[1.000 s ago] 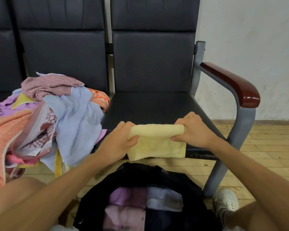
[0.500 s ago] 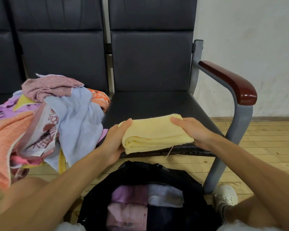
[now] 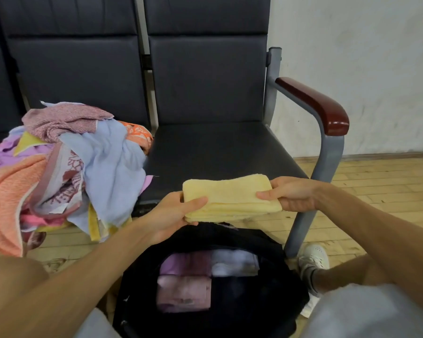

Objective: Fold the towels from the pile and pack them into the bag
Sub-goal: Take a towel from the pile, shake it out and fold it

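Head view shows the folded yellow towel (image 3: 230, 198) held in the air between both hands, just over the front edge of the dark chair seat (image 3: 217, 152) and above the open black bag (image 3: 288, 284) on the floor. The left hand (image 3: 174, 215) pinches the towel's left end, thumb on top and fingers underneath; the right hand (image 3: 291, 195) grips the right end the same way. The towel looks like soft, light terry, folded into a thick flat pad with several layers showing along its near edge. It will likely sag or splay open if held by one corner, so the grip belongs at the two short ends, squeezing all the layers together, as it is now. Inside the bag lie a purple folded towel (image 3: 186, 264), a white one (image 3: 235, 262) and a pink one (image 3: 183, 291); the dark near-right quarter seems free for this one. The pile of unfolded towels (image 3: 71, 167) sits on the neighbouring seat to the left, well apart from the hands.
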The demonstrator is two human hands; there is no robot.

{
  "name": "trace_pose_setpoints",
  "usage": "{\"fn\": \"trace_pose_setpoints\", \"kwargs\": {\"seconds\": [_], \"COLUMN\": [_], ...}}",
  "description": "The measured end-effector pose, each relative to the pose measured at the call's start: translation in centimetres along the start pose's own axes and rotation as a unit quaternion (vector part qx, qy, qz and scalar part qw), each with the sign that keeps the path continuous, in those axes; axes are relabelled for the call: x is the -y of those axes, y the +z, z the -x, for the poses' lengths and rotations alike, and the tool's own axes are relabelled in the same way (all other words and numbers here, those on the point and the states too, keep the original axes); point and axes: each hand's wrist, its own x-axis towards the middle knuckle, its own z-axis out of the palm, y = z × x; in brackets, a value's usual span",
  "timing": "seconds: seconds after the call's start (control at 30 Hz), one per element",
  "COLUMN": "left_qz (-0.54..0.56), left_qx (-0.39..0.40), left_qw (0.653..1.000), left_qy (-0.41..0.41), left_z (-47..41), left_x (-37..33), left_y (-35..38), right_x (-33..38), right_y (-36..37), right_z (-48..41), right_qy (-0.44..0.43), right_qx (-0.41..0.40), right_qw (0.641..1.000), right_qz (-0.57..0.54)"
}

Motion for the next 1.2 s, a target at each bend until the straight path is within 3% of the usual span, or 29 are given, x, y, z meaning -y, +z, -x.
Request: {"fn": "trace_pose_setpoints", "kwargs": {"seconds": [0.2,0.5,0.6,0.8,0.97,1.2], "left_qz": [-0.027,-0.036,-0.079,-0.068,-0.207,-0.243], "left_qx": [0.017,-0.003,-0.012,-0.043,-0.049,-0.044], "left_qw": [0.995,0.972,0.960,0.933,0.918,0.908], "left_qy": [-0.091,-0.234,-0.268,-0.352,-0.336,-0.338], "left_z": [-1.0,-6.5,-7.5,-9.2,-10.5,-11.5], "left_x": [6.1,17.4,21.5,28.2,32.0,34.3], "left_y": [-0.2,-0.6,-0.1,1.6,2.5,2.6], "right_x": [-4.4,-14.0,-19.1,-26.6,-29.8,-31.9], "right_y": [0.3,-0.8,-0.3,0.2,0.3,0.7], "right_z": [-2.0,-9.3,-11.4,-14.2,-14.8,-16.2], "right_qy": [0.122,0.255,0.292,0.310,0.302,0.275], "right_qx": [-0.022,-0.189,-0.237,-0.297,-0.312,-0.348], "right_qw": [0.992,0.948,0.923,0.884,0.854,0.851], "right_qz": [0.013,0.003,0.083,0.188,0.285,0.281]}}
